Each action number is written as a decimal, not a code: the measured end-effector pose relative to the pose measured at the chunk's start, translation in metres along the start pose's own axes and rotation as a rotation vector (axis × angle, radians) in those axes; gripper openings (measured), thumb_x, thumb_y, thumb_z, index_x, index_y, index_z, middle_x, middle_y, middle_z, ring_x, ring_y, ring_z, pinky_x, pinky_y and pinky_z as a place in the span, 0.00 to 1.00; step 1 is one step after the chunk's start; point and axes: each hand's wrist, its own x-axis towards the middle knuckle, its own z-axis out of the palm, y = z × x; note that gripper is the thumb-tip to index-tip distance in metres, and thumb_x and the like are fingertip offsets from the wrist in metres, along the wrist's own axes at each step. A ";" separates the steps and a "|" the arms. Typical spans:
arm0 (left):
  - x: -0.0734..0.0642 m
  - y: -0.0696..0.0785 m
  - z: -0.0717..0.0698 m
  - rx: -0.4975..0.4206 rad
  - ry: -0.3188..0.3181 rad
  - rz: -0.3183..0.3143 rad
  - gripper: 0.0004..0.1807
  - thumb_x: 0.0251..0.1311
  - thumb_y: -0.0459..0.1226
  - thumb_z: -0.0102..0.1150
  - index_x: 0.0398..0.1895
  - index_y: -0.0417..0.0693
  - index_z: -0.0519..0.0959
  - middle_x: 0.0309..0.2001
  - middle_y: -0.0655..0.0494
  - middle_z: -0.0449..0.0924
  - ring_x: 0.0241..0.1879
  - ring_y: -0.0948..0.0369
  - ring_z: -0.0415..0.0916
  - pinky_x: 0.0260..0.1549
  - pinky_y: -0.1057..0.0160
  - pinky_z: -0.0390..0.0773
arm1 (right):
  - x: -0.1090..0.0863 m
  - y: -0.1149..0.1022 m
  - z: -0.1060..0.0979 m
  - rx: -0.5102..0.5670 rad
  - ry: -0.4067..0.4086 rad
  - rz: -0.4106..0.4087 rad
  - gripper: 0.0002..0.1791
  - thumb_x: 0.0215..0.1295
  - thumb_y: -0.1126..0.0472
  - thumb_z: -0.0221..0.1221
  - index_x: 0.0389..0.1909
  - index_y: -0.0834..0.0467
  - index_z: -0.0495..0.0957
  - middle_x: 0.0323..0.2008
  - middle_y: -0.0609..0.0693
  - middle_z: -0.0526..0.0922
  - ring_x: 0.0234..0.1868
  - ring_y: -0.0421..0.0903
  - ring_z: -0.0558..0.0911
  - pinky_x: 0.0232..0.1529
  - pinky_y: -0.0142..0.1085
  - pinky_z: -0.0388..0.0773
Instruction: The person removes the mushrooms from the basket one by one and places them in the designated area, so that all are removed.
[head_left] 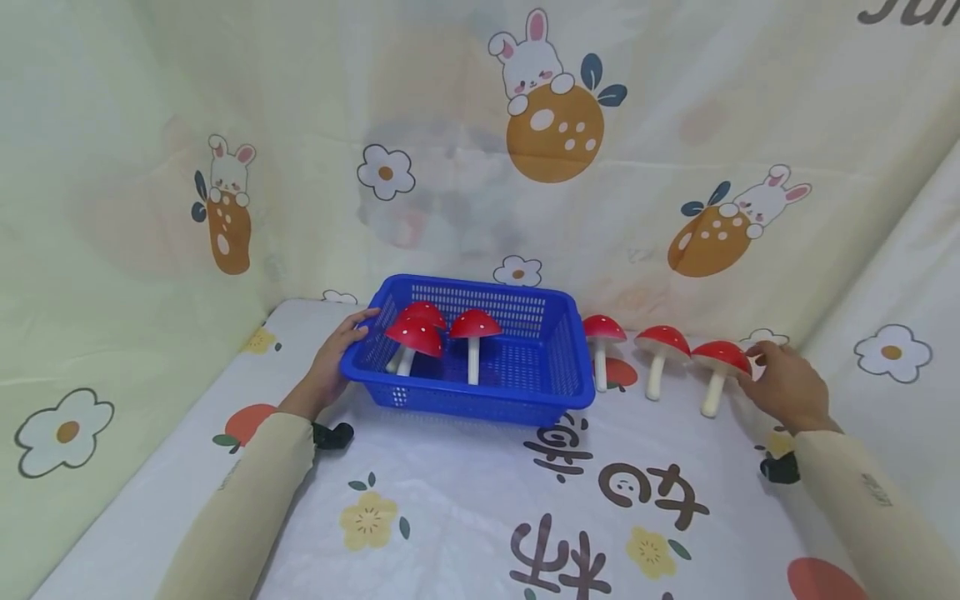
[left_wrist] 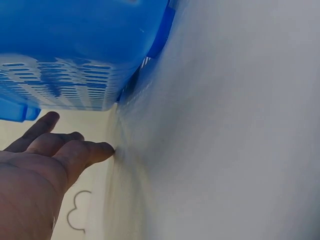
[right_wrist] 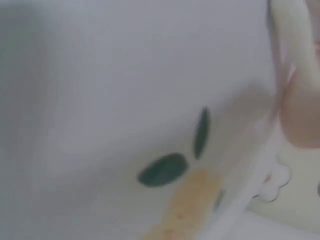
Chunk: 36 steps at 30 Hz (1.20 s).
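My left hand (head_left: 333,358) is at the left end of a blue plastic basket (head_left: 465,404), fingers loosely extended alongside its rim. In the left wrist view, its fingers (left_wrist: 82,155) reach out below the slotted basket wall (left_wrist: 60,80). Three toy mushrooms with white-dotted red caps sit in the basket, one of them a mushroom (head_left: 474,325) standing apart from the other two. At the right, my right hand (head_left: 787,387) pinches the cap edge of the end mushroom (head_left: 720,358). The right wrist view shows a blurred mushroom stem (right_wrist: 295,40) but not the hand.
Two more red mushrooms, one nearest the basket (head_left: 602,329) and one in the middle (head_left: 662,342), form a row with the end one. A printed white cloth (head_left: 450,500) covers the table. Behind it hangs a rabbit-patterned curtain (head_left: 450,100).
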 end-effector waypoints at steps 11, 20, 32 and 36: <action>-0.002 0.003 -0.005 0.032 0.021 0.001 0.26 0.76 0.49 0.36 0.75 0.65 0.57 0.79 0.49 0.45 0.73 0.42 0.57 0.67 0.43 0.66 | -0.009 -0.151 -0.024 0.182 0.146 -0.315 0.29 0.53 0.51 0.72 0.54 0.60 0.77 0.53 0.61 0.80 0.57 0.63 0.72 0.53 0.63 0.75; -0.005 0.002 -0.007 0.013 0.039 -0.007 0.25 0.76 0.48 0.36 0.75 0.66 0.58 0.79 0.49 0.45 0.74 0.41 0.55 0.68 0.42 0.64 | -0.034 -0.309 -0.006 0.442 0.120 -0.474 0.28 0.55 0.52 0.71 0.55 0.59 0.76 0.52 0.55 0.82 0.55 0.53 0.79 0.57 0.53 0.78; -0.002 -0.004 0.002 -0.003 0.021 -0.010 0.26 0.76 0.48 0.35 0.75 0.66 0.57 0.79 0.48 0.44 0.74 0.40 0.55 0.67 0.41 0.65 | -0.032 -0.416 0.043 0.574 -0.247 -0.284 0.48 0.51 0.56 0.74 0.72 0.51 0.60 0.54 0.57 0.79 0.53 0.51 0.79 0.52 0.46 0.83; -0.001 -0.003 0.002 -0.004 0.022 -0.003 0.25 0.76 0.48 0.36 0.74 0.67 0.58 0.79 0.48 0.45 0.73 0.40 0.56 0.66 0.41 0.66 | -0.023 -0.426 0.049 0.511 -0.347 -0.210 0.54 0.49 0.56 0.75 0.74 0.52 0.54 0.59 0.58 0.77 0.57 0.53 0.78 0.56 0.49 0.81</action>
